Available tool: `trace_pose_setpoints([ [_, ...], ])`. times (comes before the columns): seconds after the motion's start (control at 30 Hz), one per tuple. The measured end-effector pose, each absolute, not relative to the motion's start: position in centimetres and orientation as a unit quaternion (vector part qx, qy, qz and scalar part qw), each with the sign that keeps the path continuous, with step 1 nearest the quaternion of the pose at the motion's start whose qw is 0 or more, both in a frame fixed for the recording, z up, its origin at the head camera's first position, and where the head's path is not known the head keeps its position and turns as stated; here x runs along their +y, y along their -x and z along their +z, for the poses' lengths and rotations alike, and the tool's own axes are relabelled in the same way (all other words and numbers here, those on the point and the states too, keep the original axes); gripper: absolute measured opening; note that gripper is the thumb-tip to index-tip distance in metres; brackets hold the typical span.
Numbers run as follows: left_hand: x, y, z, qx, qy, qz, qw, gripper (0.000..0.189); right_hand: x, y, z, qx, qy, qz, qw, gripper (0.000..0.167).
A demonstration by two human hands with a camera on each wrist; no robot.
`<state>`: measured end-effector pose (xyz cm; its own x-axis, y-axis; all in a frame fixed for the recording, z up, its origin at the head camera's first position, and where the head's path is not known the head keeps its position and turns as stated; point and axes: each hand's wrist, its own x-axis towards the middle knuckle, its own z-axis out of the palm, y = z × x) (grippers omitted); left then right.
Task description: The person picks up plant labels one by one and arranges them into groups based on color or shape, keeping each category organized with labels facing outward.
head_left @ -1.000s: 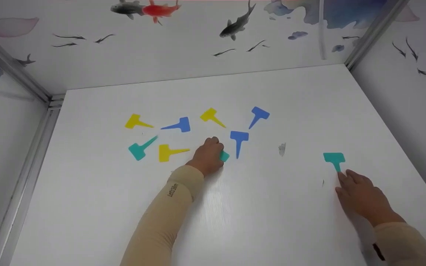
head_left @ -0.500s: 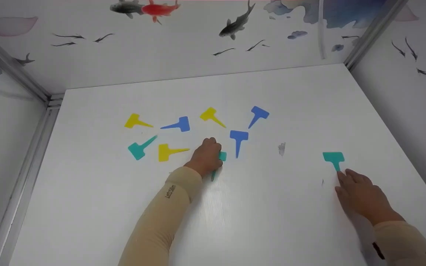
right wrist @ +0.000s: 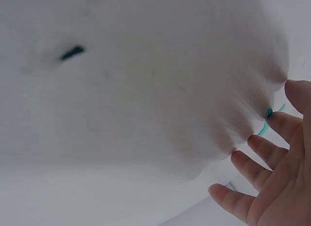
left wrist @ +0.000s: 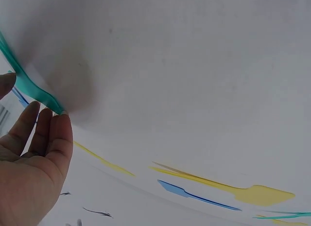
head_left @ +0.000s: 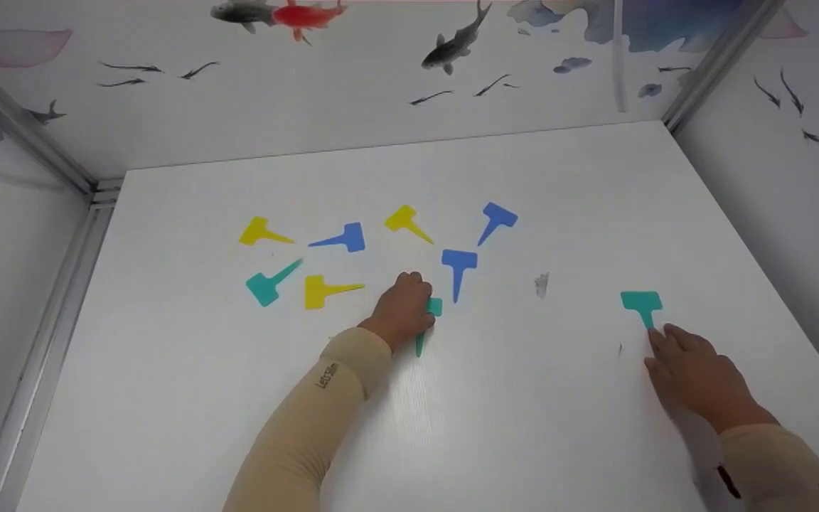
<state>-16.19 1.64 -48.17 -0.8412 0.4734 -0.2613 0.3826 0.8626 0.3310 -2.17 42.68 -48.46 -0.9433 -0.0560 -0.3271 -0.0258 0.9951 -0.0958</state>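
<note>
My left hand pinches a teal T-shaped plant label at the middle of the white table. Its head sticks out right of the fingers and its pointed stem shows below them, aimed at the near side. In the left wrist view that label appears edge-on, bent, between thumb and fingertips. At the right, my right hand rests with fingers extended, a fingertip at the stem of another teal label lying flat, head away from me. Just right of the left hand lies a blue label, stem toward me.
Around the left hand lie a yellow label, a teal label, two more yellow ones and two more blue ones, including a blue label. A grey smudge marks the tabletop. White walls with painted fish stand behind and at both sides.
In the left hand, the teal label has turned, so its stem now shows below the fingers, pointing nearer to me. That hand has shifted slightly toward me. The right hand stays in place.
</note>
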Motion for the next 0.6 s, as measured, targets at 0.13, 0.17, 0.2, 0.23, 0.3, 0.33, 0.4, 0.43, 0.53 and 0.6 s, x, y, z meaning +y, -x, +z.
trace_pose_setpoints([
  [0.13, 2.1, 15.9, -48.2, 0.950, -0.231, 0.129, 0.167, 0.032, 42.7, 2.1, -48.5, 0.985, 0.021, -0.046, 0.166, 0.063],
  [0.17, 2.2, 15.8, -48.2, 0.949, -0.232, 0.129, 0.167, 0.032, 42.7, 2.1, -48.5, 0.985, 0.019, -0.047, 0.167, 0.063],
  [0.2, 2.3, 15.7, -48.2, 0.949, -0.234, 0.131, 0.166, 0.032, 42.7, 2.1, -48.5, 0.985, 0.018, -0.049, 0.166, 0.063],
  [0.23, 2.4, 15.6, -48.2, 0.948, -0.236, 0.131, 0.166, 0.031, 42.6, 2.1, -48.5, 0.985, 0.015, -0.051, 0.166, 0.063],
  [0.3, 2.6, 15.4, -48.3, 0.948, -0.238, 0.134, 0.166, 0.030, 42.6, 2.1, -48.5, 0.984, 0.009, -0.055, 0.167, 0.063],
  [0.33, 2.7, 15.3, -48.2, 0.947, -0.239, 0.137, 0.166, 0.029, 42.5, 2.2, -48.6, 0.984, 0.007, -0.058, 0.167, 0.064],
  [0.4, 2.8, 15.1, -48.2, 0.946, -0.241, 0.138, 0.166, 0.028, 42.5, 2.2, -48.6, 0.984, 0.004, -0.062, 0.168, 0.065],
  [0.43, 2.9, 15.1, -48.2, 0.946, -0.241, 0.138, 0.168, 0.029, 42.6, 2.2, -48.6, 0.983, 0.003, -0.064, 0.169, 0.066],
  [0.53, 3.1, 14.9, -48.1, 0.945, -0.242, 0.140, 0.169, 0.031, 42.6, 2.2, -48.5, 0.983, 0.004, -0.064, 0.172, 0.067],
  [0.6, 3.3, 14.8, -48.1, 0.945, -0.243, 0.140, 0.170, 0.033, 42.5, 2.2, -48.5, 0.983, 0.004, -0.062, 0.172, 0.066],
])
